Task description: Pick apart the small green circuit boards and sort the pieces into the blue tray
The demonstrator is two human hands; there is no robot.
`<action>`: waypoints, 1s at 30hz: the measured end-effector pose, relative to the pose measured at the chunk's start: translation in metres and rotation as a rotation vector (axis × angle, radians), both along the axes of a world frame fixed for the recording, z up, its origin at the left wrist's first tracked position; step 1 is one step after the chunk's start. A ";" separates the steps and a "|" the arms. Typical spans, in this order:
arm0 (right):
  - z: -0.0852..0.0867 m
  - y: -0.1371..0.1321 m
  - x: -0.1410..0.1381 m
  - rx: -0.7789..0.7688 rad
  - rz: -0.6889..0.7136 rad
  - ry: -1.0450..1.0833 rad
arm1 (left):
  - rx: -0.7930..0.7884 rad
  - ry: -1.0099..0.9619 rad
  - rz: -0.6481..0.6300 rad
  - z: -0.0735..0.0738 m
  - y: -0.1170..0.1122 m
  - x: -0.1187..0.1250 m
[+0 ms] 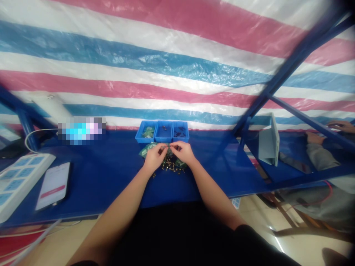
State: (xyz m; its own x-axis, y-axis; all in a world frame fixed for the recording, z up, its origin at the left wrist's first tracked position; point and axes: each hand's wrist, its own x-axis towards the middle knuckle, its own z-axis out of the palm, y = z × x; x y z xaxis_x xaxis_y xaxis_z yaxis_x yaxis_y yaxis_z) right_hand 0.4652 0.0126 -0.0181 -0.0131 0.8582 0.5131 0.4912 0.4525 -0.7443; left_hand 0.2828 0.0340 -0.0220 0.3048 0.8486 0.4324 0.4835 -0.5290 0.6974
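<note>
My left hand [154,157] and my right hand [183,151] meet fingertip to fingertip above the middle of the blue table. Both are closed in a pinch on something tiny between them, too small to name. Below the fingers lies a loose heap of small brass-coloured parts [172,166]. Beside my left hand is a green and clear plastic bag [146,148]. Just behind my hands stand three joined blue bins: the left bin [138,136] holds green pieces, the middle bin [163,138] a few small bits, the right bin [181,139] dark slender parts.
On the left are a white power strip [26,181], a phone [54,183] with a lit screen, and a blurred-out glowing object [81,130]. To the right, a blue frame post [257,94] and a pale tablet-like stand [269,142] separate me from another person's hand [316,138]. Striped sheeting hangs behind.
</note>
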 end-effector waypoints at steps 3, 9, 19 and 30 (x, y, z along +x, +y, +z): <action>0.001 -0.001 -0.001 0.000 0.006 0.006 | -0.003 0.019 0.010 -0.001 0.001 -0.001; -0.002 0.002 -0.001 -0.055 -0.011 0.067 | -0.007 0.013 0.011 0.000 0.000 0.000; -0.010 0.019 0.008 -0.284 -0.132 0.626 | -0.009 0.010 -0.006 -0.003 0.001 -0.001; -0.016 0.014 0.017 -0.180 -0.292 0.027 | -0.011 0.019 -0.002 -0.004 0.002 -0.001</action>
State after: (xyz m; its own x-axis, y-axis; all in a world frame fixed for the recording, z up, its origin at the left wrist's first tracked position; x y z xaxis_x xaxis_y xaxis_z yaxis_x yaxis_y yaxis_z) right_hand 0.4819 0.0269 -0.0343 0.2577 0.9006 0.3499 0.5600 0.1559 -0.8137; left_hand 0.2815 0.0358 -0.0256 0.3145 0.8526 0.4173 0.4959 -0.5224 0.6936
